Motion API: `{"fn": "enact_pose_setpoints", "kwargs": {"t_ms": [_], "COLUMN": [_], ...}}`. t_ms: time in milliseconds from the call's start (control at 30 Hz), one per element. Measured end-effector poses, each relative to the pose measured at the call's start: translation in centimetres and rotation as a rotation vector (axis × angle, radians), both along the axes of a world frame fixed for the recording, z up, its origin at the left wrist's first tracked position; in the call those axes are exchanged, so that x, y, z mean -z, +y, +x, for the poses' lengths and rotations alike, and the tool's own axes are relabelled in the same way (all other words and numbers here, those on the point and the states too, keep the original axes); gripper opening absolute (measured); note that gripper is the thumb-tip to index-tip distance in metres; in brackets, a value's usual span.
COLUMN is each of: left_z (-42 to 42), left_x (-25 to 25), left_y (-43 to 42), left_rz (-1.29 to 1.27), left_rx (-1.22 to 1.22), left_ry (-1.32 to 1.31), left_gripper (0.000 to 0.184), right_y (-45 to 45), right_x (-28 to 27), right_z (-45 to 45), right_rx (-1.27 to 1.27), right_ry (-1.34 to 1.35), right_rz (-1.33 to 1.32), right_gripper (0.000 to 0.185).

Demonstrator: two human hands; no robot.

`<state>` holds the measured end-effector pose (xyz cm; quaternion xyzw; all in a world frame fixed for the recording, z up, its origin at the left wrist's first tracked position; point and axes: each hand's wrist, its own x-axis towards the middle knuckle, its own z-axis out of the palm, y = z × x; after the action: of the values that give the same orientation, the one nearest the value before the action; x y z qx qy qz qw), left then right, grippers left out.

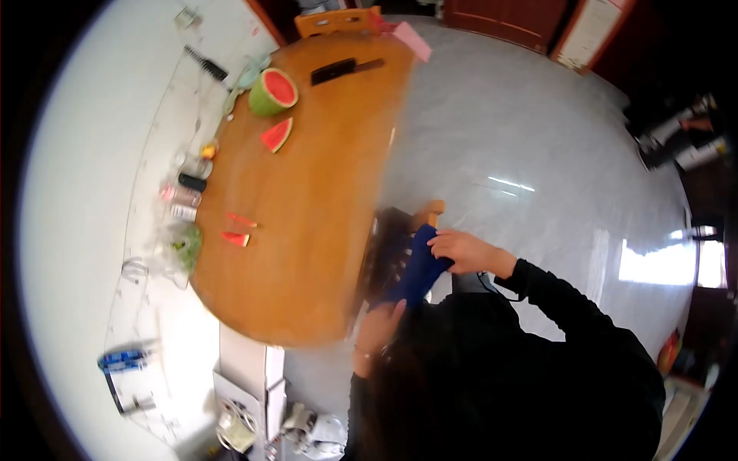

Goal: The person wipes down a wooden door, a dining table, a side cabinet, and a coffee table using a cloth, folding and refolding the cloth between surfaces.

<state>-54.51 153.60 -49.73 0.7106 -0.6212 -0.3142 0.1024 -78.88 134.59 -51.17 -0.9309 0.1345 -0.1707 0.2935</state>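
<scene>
A dark blue cloth (419, 269) is stretched between my two hands, beside a wooden chair (436, 211) at the table's edge. My right hand (465, 252) grips its upper end, fingers closed on the fabric. At the lower end, my left hand (377, 332) holds the cloth with the thumb along it; this hand is blurred and its other fingers are partly hidden.
On the wooden table (307, 215) are a cut watermelon (270, 94), a watermelon wedge (277, 136), small red slices (235, 239) and a dark cleaver (334, 72). Bottles (181, 194) and a bag of greens (184, 247) line the wall side. White boxes (250, 361) stand below.
</scene>
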Motion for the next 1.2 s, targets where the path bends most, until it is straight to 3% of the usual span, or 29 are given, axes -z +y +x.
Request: {"fn": "enact_pose_setpoints", "kwargs": {"t_ms": [33,67,133,267,333,400,467,533,633,700,767,933,1133,1200], "left_z": [-1.4,-2.6,-4.9,-8.0,-8.7,-9.5,-9.8,-10.3,-10.5,-10.1,-9.8,-9.6,-9.6,-9.1], "left_x": [0.8,2.1,4.2,2.5,4.1,4.6,5.0,5.7,6.9,8.0,8.1,7.9,8.4,8.9], "left_y": [-0.3,-0.6,-0.7,-4.3,-4.8,-5.6,-5.9,-5.9,-5.9,-6.1,-6.1,-5.7,-4.4,-3.1], "left_rz": [0.193,0.203,0.021,0.023,-0.109,-0.077,-0.041,-0.309,-0.203,-0.308,-0.189,-0.32,-0.406,-0.507], "left_rx": [-0.029,-0.069,-0.128,-0.469,-0.412,-0.45,-0.488,-0.506,-0.603,-0.652,-0.623,-0.592,-0.536,-0.47], "left_ry": [0.022,0.017,-0.286,-0.139,-0.259,-0.301,-0.344,-0.461,-0.359,-0.417,-0.307,-0.337,-0.345,-0.37], "left_gripper": [0.043,0.043,0.04,0.042,0.05,0.051,0.053,0.05,0.044,0.042,0.038,0.031,0.029,0.02], "right_y": [-0.8,-1.4,-3.1,-5.4,-6.5,-7.0,-6.9,-6.8,-6.9,-7.2,-6.8,-6.0,-3.7,-2.2], "right_x": [0.4,1.3,1.4,1.1,2.5,4.2,5.6,6.0,6.3,6.7,6.8,5.4,5.9,6.0], "right_z": [-0.2,-0.2,-0.1,1.0,1.7,2.7,3.6,4.5,6.1,7.3,7.4,6.9,6.3,6.2], "right_rx": [-0.091,-0.131,-0.206,-0.324,-0.359,-0.417,-0.332,-0.414,-0.506,-0.567,-0.557,-0.434,-0.296,-0.241], "right_ry": [0.053,-0.012,-0.011,0.108,0.057,0.013,0.126,0.141,0.237,0.388,0.298,0.203,0.121,0.187], "right_rz": [0.034,0.015,0.022,0.015,0.018,0.029,0.012,-0.029,-0.16,-0.141,-0.131,-0.124,-0.233,-0.311], "right_gripper": [0.033,0.034,0.034,0.035,0.039,0.043,0.052,0.052,0.047,0.047,0.039,0.026,0.025,0.032]}}
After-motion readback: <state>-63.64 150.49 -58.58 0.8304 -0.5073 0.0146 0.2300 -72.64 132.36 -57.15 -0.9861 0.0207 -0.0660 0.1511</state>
